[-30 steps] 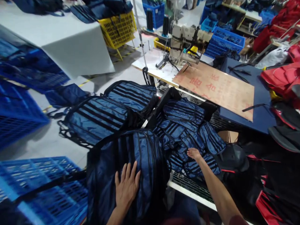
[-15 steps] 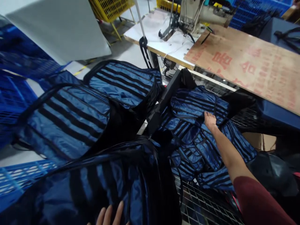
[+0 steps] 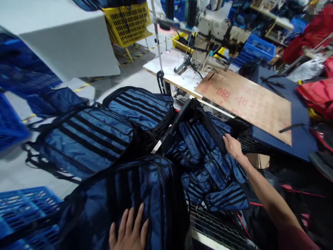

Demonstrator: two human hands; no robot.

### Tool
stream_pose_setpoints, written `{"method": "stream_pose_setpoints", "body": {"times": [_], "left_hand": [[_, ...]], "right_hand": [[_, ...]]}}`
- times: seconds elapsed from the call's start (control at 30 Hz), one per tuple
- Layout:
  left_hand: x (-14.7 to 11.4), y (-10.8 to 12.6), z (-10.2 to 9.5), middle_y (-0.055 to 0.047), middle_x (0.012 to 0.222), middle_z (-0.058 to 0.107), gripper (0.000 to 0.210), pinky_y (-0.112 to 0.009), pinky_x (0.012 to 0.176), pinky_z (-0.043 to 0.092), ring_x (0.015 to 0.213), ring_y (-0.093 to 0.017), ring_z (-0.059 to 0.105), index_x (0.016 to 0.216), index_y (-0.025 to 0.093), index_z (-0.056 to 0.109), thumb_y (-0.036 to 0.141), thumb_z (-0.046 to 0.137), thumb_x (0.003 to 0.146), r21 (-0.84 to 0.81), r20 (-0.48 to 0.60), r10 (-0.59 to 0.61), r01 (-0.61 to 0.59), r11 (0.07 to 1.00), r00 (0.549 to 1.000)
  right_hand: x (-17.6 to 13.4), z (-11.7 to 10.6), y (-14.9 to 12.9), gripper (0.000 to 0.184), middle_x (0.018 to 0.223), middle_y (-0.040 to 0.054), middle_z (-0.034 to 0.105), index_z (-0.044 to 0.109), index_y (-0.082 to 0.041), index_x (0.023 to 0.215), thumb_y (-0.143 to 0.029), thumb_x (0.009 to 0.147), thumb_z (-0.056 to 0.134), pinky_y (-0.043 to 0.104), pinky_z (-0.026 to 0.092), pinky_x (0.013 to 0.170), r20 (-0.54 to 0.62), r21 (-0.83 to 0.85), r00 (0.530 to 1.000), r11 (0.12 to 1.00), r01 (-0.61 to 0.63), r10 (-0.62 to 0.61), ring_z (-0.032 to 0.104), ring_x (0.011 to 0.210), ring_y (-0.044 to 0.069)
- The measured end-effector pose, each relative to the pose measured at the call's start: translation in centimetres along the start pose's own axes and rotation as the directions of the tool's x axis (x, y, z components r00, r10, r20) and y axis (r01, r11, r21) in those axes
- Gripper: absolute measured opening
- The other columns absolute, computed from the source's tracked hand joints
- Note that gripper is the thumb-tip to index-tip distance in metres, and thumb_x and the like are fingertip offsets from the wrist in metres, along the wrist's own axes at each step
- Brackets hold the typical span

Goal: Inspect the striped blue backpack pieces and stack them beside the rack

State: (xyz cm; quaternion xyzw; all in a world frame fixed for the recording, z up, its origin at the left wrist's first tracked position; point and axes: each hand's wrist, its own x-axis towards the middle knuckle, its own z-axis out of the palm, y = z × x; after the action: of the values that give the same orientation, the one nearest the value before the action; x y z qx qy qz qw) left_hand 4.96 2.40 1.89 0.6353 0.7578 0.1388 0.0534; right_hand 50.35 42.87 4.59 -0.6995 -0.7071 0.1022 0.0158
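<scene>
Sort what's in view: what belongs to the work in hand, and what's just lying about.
Belongs, by the look of it:
large striped backpack, under the left hand
striped blue pieces, at the right hand
two striped backpacks beyond

Just about, untouched:
brown board
sewing machine
yellow basket
red pile

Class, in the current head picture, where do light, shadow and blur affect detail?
Head view: patchy sheen marks the backpack under the left hand; head view: deep shadow hides detail at lower right; head view: red lettering on the brown board is smeared; head view: the mid-left blue crate looks soft.
</scene>
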Motion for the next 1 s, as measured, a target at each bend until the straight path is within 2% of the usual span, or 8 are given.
{"method": "stream_pose_setpoints", "body": {"times": [0.2,0.33,0.4,0.47,0.53,0.7,0.83,1.0], "left_hand": [[1.7,2.5,-2.3,-0.018,0.166,0.058,0.066,-0.073,0.134,0.022,0.164,-0.038,0.042,0.176,0.035,0.033,0.037,0.041,0.111,-0.046,-0.074,0.008,-0.011,0.999,0.997],[2.9,6.0,-4.9,-0.026,0.158,0.062,0.059,-0.071,0.132,0.026,0.156,-0.044,0.050,0.156,0.015,0.064,0.047,0.044,0.111,-0.161,-0.091,-0.089,0.074,0.984,0.992],[3.4,9.4,-6.6,-0.022,0.153,0.066,0.057,-0.063,0.130,0.036,0.151,-0.041,0.056,0.146,0.017,0.070,0.054,0.049,0.108,-0.359,-0.028,-0.109,0.091,0.929,0.994],[3.9,14.1,-8.2,-0.016,0.146,0.072,0.054,-0.053,0.121,0.050,0.139,-0.035,0.066,0.140,0.023,0.073,0.061,0.053,0.106,-0.610,0.139,-0.097,0.162,0.776,0.986],[4.2,19.2,-9.2,-0.013,0.138,0.075,0.056,-0.045,0.106,0.060,0.122,-0.031,0.074,0.138,0.026,0.073,0.067,0.060,0.102,-0.781,0.363,-0.064,0.341,0.523,0.929],[4.5,28.7,-8.4,-0.012,0.116,0.076,0.065,-0.032,0.078,0.060,0.097,-0.024,0.076,0.128,0.023,0.071,0.070,0.084,0.086,-0.726,0.677,0.063,0.679,-0.113,0.734],[2.7,30.2,-6.1,-0.003,0.093,0.071,0.058,-0.026,0.071,0.053,0.082,-0.017,0.070,0.115,0.022,0.067,0.050,0.098,0.076,-0.639,0.753,-0.040,0.715,-0.285,0.657],[0.3,30.1,-5.4,-0.006,0.104,0.075,0.066,-0.030,0.078,0.056,0.089,-0.019,0.075,0.126,0.023,0.060,0.039,0.097,0.075,-0.610,0.759,-0.019,0.702,-0.368,0.650]], "right_hand": [[-11.1,-8.2,-0.6,0.052,0.079,0.0027,0.067,0.061,-0.024,0.093,-0.064,0.115,0.036,0.031,0.042,0.071,-0.119,0.435,0.992,0.900,0.016,0.040,0.063,0.075,0.023],[-19.1,-11.6,-2.0,0.051,0.075,0.0003,0.062,0.057,-0.026,0.087,-0.065,0.113,0.037,0.030,0.041,0.067,-0.135,0.508,0.986,0.861,-0.019,0.101,0.060,0.070,0.022],[-23.1,-12.7,-2.6,0.047,0.076,0.0014,0.065,0.062,-0.026,0.094,-0.060,0.114,0.038,0.030,0.042,0.068,-0.137,0.476,0.987,0.879,-0.013,0.089,0.062,0.070,0.022],[-27.1,-13.3,-3.2,0.045,0.078,0.0036,0.067,0.067,-0.024,0.101,-0.055,0.115,0.038,0.031,0.042,0.070,-0.160,0.389,0.987,0.920,0.038,0.027,0.064,0.071,0.023],[-31.1,-13.5,-3.8,0.043,0.079,0.0056,0.068,0.070,-0.023,0.105,-0.048,0.116,0.038,0.031,0.042,0.069,-0.180,0.276,0.981,0.954,0.117,-0.068,0.066,0.072,0.024],[-40.1,-13.1,-4.7,0.039,0.082,0.0076,0.070,0.073,-0.023,0.107,-0.035,0.119,0.038,0.029,0.041,0.064,-0.143,0.101,0.945,0.945,0.311,-0.296,0.069,0.075,0.022],[-44.7,-12.6,-4.1,0.038,0.081,0.0067,0.071,0.073,-0.024,0.107,-0.035,0.120,0.039,0.029,0.045,0.065,-0.134,0.166,0.940,0.928,0.334,-0.315,0.071,0.075,0.023],[-47.2,-11.9,-2.8,0.040,0.091,0.0081,0.077,0.073,-0.024,0.111,-0.041,0.121,0.039,0.032,0.050,0.070,-0.140,0.317,0.975,0.925,0.208,-0.171,0.075,0.079,0.025]]}}
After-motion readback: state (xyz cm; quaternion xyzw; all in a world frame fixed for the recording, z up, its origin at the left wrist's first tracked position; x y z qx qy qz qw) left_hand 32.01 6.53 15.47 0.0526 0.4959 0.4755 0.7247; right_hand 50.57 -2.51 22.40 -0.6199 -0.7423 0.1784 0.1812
